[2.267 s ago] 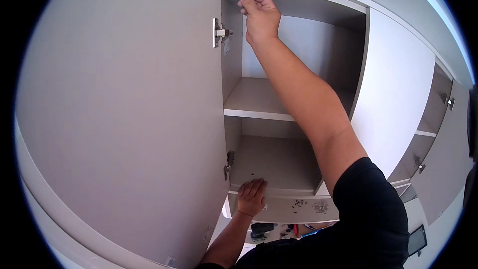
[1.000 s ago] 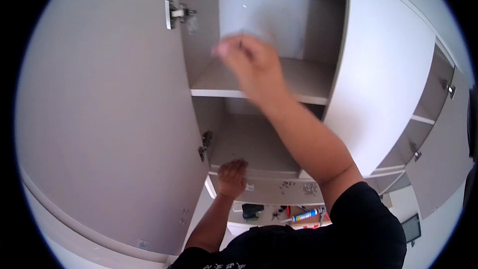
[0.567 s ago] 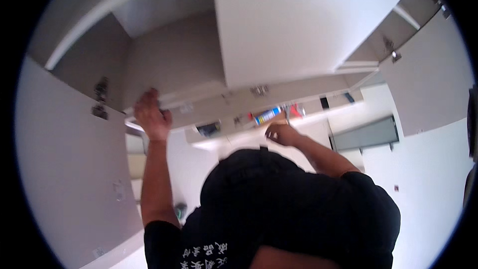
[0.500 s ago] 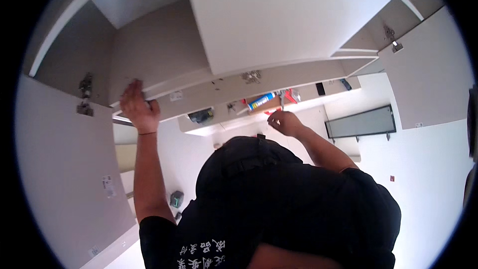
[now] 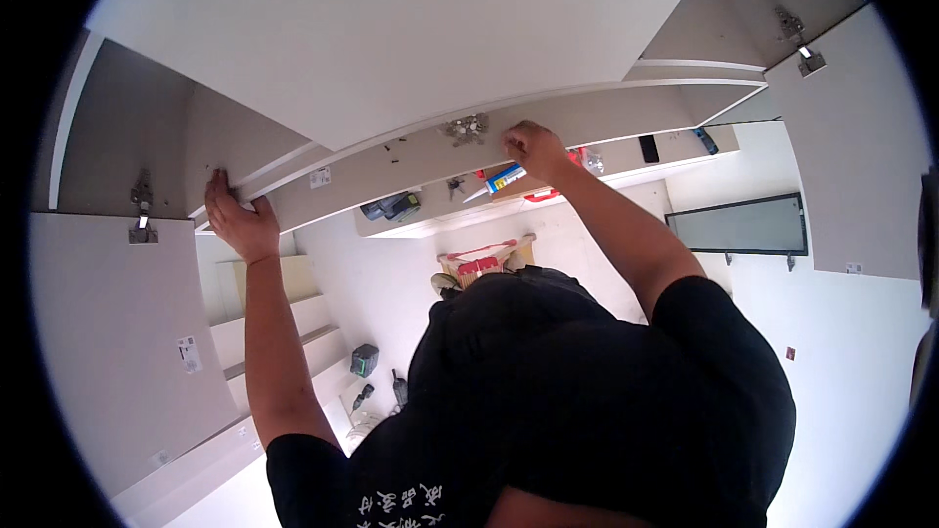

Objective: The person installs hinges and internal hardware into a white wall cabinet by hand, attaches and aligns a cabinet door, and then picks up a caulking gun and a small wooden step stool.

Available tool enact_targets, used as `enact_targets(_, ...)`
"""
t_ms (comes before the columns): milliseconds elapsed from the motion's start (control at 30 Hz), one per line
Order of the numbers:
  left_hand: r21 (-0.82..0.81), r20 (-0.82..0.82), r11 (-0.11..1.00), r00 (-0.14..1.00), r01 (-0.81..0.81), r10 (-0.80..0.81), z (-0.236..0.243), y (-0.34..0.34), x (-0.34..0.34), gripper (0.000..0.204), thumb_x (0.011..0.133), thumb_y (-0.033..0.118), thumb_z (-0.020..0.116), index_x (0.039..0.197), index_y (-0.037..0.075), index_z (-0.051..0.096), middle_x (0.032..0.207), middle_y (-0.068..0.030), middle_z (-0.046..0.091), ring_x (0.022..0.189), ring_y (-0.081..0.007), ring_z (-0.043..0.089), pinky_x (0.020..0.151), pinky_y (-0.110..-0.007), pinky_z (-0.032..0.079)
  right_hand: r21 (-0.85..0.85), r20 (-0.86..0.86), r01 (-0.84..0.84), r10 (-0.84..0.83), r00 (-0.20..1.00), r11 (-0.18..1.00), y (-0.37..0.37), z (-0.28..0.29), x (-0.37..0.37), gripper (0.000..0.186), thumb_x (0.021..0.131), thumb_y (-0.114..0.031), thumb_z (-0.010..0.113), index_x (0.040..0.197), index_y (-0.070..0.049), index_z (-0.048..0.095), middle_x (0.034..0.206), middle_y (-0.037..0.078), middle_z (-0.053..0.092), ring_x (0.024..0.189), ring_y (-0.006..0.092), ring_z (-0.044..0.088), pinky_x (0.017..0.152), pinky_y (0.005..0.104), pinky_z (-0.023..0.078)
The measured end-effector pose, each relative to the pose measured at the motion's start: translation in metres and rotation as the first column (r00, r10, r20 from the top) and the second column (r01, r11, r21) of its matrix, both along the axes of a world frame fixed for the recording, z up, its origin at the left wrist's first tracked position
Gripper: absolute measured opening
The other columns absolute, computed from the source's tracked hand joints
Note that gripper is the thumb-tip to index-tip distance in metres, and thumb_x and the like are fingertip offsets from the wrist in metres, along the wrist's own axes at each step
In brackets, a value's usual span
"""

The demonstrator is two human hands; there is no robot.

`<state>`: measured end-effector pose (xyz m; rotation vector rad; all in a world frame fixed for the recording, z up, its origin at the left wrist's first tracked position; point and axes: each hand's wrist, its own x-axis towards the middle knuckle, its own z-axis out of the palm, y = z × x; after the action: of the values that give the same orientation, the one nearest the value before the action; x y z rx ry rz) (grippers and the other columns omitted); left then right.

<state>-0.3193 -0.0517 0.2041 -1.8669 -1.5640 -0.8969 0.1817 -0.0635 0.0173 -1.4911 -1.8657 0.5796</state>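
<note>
My left hand [image 5: 240, 220] is at the left corner of the wall cabinet, its fingers hooked over the front edge of the cabinet's bottom board [image 5: 303, 176] and its thumb apart from them. Above the long pale shelf, my right hand [image 5: 536, 150] has its fingers curled together; whatever they may hold is hidden. Just left of it sits a heap of metal hinges [image 5: 466, 129], with a few small dark screws [image 5: 394, 149] farther left. A large pale door panel [image 5: 411, 29] spans the top of the view.
A lower ledge bears a power tool [image 5: 391, 206], a blue-and-white sealant tube [image 5: 506, 179] and a black phone [image 5: 648, 149]. Open cabinet doors hang left [image 5: 117, 332] and right [image 5: 861, 156]. A glass-fronted frame [image 5: 738, 225] stands right; a green-black device [image 5: 364, 360] is below.
My right hand has moved up from beside the sealant tube to near the hinges. The view has shifted, and the large door panel now covers more of the left. My left hand stays at the edge.
</note>
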Motion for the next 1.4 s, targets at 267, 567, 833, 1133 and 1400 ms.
enact_targets(267,-0.063,-0.067,0.996,0.996,-0.070,0.066,0.000,-0.003,0.011,0.075,0.071,0.008,0.065,0.143,0.001,0.046,0.149,-0.0192,0.049,0.141,-0.0421,0.044,0.117,-0.054,0.036,-0.112,0.407,0.224,-0.161,0.899,0.968,0.083,-0.018,-0.011,0.046,0.094,-0.040,0.063,0.133,-0.018,0.065,0.141,0.016,0.061,0.130,0.0372,0.057,0.108,0.0503,0.047)
enact_targets(567,-0.209,0.058,0.975,0.994,-0.079,0.093,-0.004,0.006,0.001,0.096,0.059,0.008,0.081,0.148,0.005,0.043,0.144,-0.0177,0.051,0.137,-0.0421,0.046,0.118,-0.052,0.036,0.262,0.213,0.157,-0.216,0.953,0.952,0.128,-0.067,-0.020,0.053,0.094,-0.042,0.064,0.136,-0.010,0.061,0.144,0.019,0.057,0.135,0.0392,0.052,0.111,0.0516,0.043)
enact_targets(833,-0.169,0.032,0.976,0.989,-0.137,0.144,0.011,-0.002,0.016,0.085,0.069,0.010,0.069,0.149,0.004,0.039,0.156,-0.0159,0.040,0.149,-0.0383,0.031,0.122,-0.057,0.022,0.282,0.198,0.220,-0.280,0.939,0.934,0.104,-0.147,0.034,0.043,0.092,-0.038,0.067,0.124,-0.009,0.066,0.123,0.019,0.067,0.116,0.0388,0.063,0.098,0.0496,0.051)
enact_targets(1133,-0.162,0.065,0.976,0.985,-0.144,0.157,0.014,-0.023,0.021,0.085,0.069,0.013,0.070,0.148,0.004,0.041,0.155,-0.0161,0.042,0.148,-0.0382,0.033,0.122,-0.056,0.022,-0.279,-0.358,-0.087,-0.019,0.934,0.956,-0.073,0.038,0.007,0.017,0.090,-0.012,0.076,0.105,-0.004,0.075,0.093,0.009,0.074,0.086,0.0176,0.071,0.082,0.0332,0.058)
enact_targets(1400,-0.126,0.097,0.992,0.995,-0.012,0.025,0.001,-0.017,-0.015,0.070,0.072,0.015,0.068,0.140,0.008,0.054,0.146,-0.0102,0.053,0.141,-0.0316,0.044,0.117,-0.054,0.029,0.284,-0.020,-0.749,0.784,0.620,0.599,-0.043,0.350,-0.188,0.024,0.101,-0.029,0.062,0.110,-0.010,0.073,0.104,0.013,0.071,0.094,0.0340,0.068,0.082,0.0434,0.054)
